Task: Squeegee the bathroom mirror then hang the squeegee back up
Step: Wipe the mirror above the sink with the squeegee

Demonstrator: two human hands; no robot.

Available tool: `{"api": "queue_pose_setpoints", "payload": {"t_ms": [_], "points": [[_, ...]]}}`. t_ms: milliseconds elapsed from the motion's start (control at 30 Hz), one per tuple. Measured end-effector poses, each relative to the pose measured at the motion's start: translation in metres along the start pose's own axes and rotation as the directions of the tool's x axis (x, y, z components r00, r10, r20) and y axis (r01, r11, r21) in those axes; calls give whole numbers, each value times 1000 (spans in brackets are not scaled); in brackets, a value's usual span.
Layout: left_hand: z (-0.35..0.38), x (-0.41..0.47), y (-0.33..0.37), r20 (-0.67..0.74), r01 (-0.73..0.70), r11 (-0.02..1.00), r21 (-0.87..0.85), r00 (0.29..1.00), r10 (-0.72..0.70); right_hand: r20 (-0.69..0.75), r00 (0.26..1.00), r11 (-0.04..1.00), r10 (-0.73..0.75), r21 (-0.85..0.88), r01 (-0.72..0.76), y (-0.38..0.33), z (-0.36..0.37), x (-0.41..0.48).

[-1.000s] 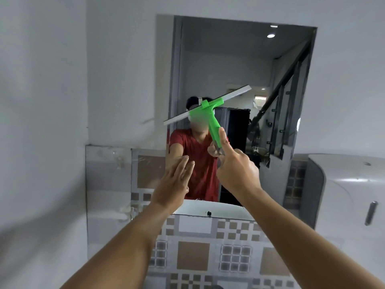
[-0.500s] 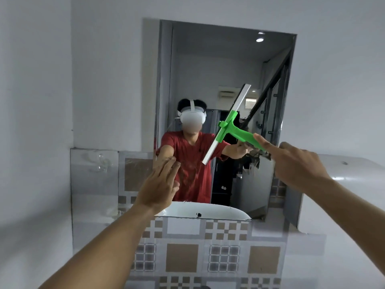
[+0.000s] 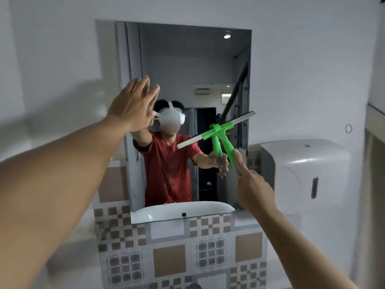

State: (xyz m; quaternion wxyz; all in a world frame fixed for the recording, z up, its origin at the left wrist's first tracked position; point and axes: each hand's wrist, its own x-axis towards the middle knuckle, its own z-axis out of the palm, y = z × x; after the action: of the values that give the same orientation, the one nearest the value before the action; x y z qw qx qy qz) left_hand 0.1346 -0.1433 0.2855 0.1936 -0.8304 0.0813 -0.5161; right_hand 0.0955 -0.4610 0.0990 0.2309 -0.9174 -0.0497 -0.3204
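The rectangular wall mirror (image 3: 187,65) fills the middle of the head view. My right hand (image 3: 253,188) grips the green handle of the squeegee (image 3: 224,135), index finger stretched along it. Its white blade lies slanted against the mirror's right half, right end higher. My left hand (image 3: 133,107) is raised flat with fingers apart at the mirror's left edge, holding nothing. The mirror reflects a person in a red shirt.
A white paper dispenser (image 3: 306,174) hangs on the wall right of the mirror. A small ring hook (image 3: 348,128) sits on the wall above it. Patterned brown and grey tiles (image 3: 168,259) run below the mirror. A white basin shows reflected at the mirror's bottom.
My left hand has risen from below the mirror's lower left to its left edge. The squeegee blade has turned from steep to a shallower slant, and my right hand moved left.
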Motion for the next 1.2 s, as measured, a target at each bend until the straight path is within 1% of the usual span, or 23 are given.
{"api": "queue_pose_setpoints", "payload": {"t_ms": [167,333,400,467,533,567,600,633,700,767,833,900,967,1067,1200], "points": [[-4,1,-1,33,-14,1000,-20,999,15,42,991,967,124,217,-130,-13,43,-23],[-9,2,-6,37,-32,999,-30,999,33,70,978,883,195,422,-206,-54,65,-43],[-12,5,-10,28,-37,998,-42,999,38,87,966,794,245,554,-252,-80,77,-49],[-12,6,-13,14,-36,998,-47,999,36,90,951,670,295,691,-273,-111,91,-52],[-12,7,-14,19,-40,998,-41,999,40,88,937,553,338,787,-273,-140,102,-51],[-12,8,-15,30,-42,998,-36,999,43,84,933,520,350,811,-268,-153,106,-50],[-13,8,-14,43,-41,999,-35,998,42,66,936,518,347,818,-249,-163,109,-49],[-13,9,-15,55,-36,999,-32,998,38,42,948,544,317,810,-218,-171,111,-49],[-14,11,-17,67,-30,999,-27,997,32,13,980,632,201,763,-139,-183,116,-52],[-14,12,-20,70,-32,999,-31,997,34,18,995,715,100,694,-84,-188,119,-55],[-13,12,-22,69,-31,999,-39,997,33,16,998,781,67,622,-62,-186,122,-55],[-12,13,-22,61,-31,999,-42,998,33,8,1000,856,24,516,-25,-177,123,-57],[-10,12,-22,50,-31,999,-38,998,33,28,998,934,-57,356,43,-163,129,-62],[-9,11,-19,41,-19,999,-39,999,20,89,987,981,-136,153,122,-143,134,-72],[-7,9,-16,28,-15,999,-43,999,17,157,967,980,-199,17,199,-113,116,-74]]}}
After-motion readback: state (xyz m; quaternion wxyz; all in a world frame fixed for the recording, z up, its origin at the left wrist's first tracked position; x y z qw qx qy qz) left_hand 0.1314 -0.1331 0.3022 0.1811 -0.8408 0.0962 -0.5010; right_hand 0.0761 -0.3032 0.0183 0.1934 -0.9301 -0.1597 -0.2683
